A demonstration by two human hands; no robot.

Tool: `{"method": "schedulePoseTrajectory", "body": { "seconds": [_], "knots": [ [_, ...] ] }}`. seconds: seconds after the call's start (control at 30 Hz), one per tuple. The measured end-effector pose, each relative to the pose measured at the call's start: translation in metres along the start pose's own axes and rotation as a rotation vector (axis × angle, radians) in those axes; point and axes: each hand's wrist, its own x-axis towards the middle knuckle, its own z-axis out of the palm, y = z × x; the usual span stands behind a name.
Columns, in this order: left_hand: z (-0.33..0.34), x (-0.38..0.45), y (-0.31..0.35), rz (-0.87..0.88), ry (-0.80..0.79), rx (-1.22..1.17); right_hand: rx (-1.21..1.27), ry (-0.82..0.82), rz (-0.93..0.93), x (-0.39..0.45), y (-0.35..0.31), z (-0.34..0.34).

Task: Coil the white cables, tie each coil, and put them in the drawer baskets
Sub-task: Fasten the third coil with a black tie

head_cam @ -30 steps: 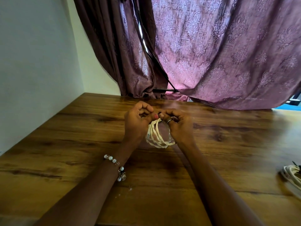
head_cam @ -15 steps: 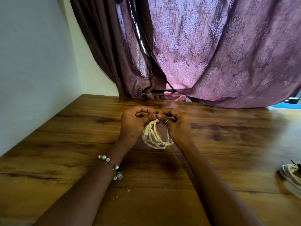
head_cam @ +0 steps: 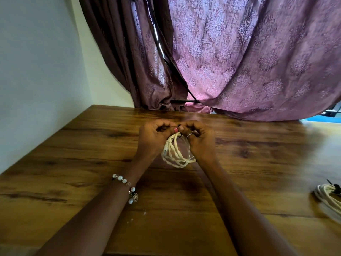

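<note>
A coiled white cable point(head_cam: 176, 154) hangs between my two hands above the middle of the wooden table point(head_cam: 73, 154). My left hand point(head_cam: 153, 139) and my right hand point(head_cam: 200, 140) meet thumb to thumb at the top of the coil. Their curled fingers pinch a thin dark tie point(head_cam: 179, 126) there, wrapped around the coil's top. The coil's lower loops touch or nearly touch the tabletop. A white plug end shows on the coil's left side.
A second white cable coil point(head_cam: 330, 200) with a dark tie lies at the table's right edge. Purple patterned curtains point(head_cam: 239, 61) hang behind the table, and a white wall point(head_cam: 36, 71) borders it on the left.
Both hands stay together at the top of the coil, with small finger shifts. The camera view has tipped slightly, so the hands sit a little lower in frame.
</note>
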Motion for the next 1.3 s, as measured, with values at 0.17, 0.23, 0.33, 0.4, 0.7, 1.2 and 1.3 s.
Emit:
{"method": "schedulePoseTrajectory", "body": {
  "seconds": [0.17, 0.23, 0.33, 0.4, 0.7, 1.2, 1.3],
  "knots": [
    [-0.001, -0.001, 0.001, 0.025, 0.002, 0.000, 0.030, -0.022, 0.031, 0.000, -0.002, 0.000],
    [-0.001, -0.001, 0.001, 0.020, 0.007, 0.000, 0.036, -0.029, 0.022, 0.000, -0.004, 0.001],
    [-0.001, -0.001, -0.003, -0.004, 0.016, -0.009, 0.060, -0.039, 0.020, 0.000, -0.008, 0.002],
    [-0.002, -0.001, -0.004, -0.051, 0.023, -0.039, 0.065, -0.047, 0.026, 0.000, -0.009, 0.002],
    [-0.005, -0.004, 0.004, -0.193, 0.042, -0.207, 0.068, -0.096, 0.012, -0.001, -0.009, 0.000],
    [-0.010, 0.000, 0.016, -0.390, -0.125, -0.414, 0.141, -0.049, -0.016, 0.000, -0.013, -0.003],
    [-0.007, -0.003, 0.017, -0.336, -0.201, -0.350, 0.087, 0.004, -0.046, 0.000, -0.009, -0.006]
  ]
}}
